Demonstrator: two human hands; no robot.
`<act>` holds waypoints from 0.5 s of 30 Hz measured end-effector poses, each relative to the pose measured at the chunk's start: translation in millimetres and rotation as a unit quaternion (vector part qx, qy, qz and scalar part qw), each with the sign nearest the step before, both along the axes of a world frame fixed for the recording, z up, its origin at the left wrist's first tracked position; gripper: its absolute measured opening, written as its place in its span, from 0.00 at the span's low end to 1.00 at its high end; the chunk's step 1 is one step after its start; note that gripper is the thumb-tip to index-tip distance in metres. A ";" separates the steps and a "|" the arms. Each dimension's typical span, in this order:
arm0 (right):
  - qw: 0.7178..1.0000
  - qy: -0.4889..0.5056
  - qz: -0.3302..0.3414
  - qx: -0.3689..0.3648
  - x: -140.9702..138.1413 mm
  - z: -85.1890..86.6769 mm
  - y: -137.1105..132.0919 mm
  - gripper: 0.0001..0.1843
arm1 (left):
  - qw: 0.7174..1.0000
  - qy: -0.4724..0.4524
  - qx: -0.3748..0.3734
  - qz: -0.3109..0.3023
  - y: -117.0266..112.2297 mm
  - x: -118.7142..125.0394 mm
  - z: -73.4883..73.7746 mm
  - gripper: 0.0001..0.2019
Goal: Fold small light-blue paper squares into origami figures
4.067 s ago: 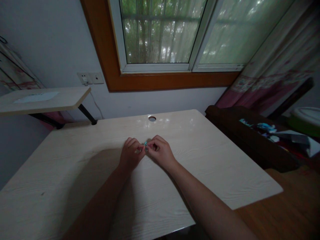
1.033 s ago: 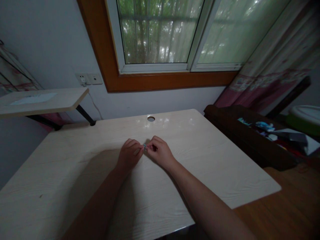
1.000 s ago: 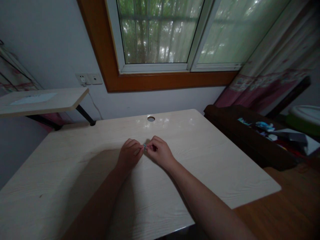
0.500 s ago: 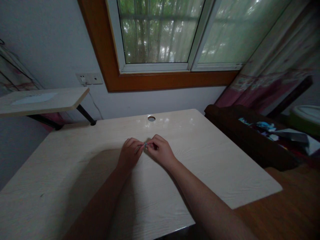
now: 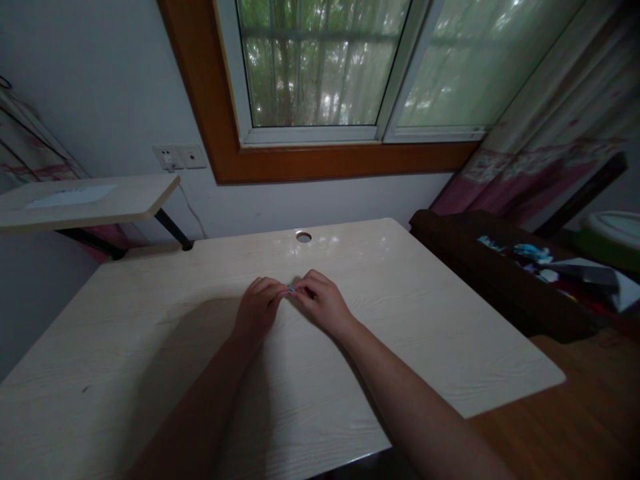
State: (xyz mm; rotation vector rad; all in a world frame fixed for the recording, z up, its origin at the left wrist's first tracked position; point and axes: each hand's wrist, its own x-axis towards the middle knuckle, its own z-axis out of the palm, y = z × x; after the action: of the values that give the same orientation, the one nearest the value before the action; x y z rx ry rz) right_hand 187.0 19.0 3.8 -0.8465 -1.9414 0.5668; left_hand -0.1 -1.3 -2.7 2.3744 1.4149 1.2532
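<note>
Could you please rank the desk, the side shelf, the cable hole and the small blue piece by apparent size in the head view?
1. desk
2. side shelf, though farther from the camera
3. cable hole
4. small blue piece, mostly covered by the fingers, so only its visible part is ranked
</note>
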 end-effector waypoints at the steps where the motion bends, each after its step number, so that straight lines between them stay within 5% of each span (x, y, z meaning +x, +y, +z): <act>1: 1.000 -0.001 0.001 0.000 -0.1 0.1 -0.1 0.03 | 1.000 0.000 0.004 0.002 -0.2 0.0 -0.2 0.10; 15: 0.999 0.017 0.032 0.011 0.8 3.4 -1.5 0.04 | 0.999 -0.020 0.049 0.005 -3.5 4.4 1.1 0.05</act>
State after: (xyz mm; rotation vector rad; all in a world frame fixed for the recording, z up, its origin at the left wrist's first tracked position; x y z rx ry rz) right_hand 187.8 17.5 7.2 -0.7579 -1.9452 0.5947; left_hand 4.3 -4.8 -1.6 2.3930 1.3876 1.3956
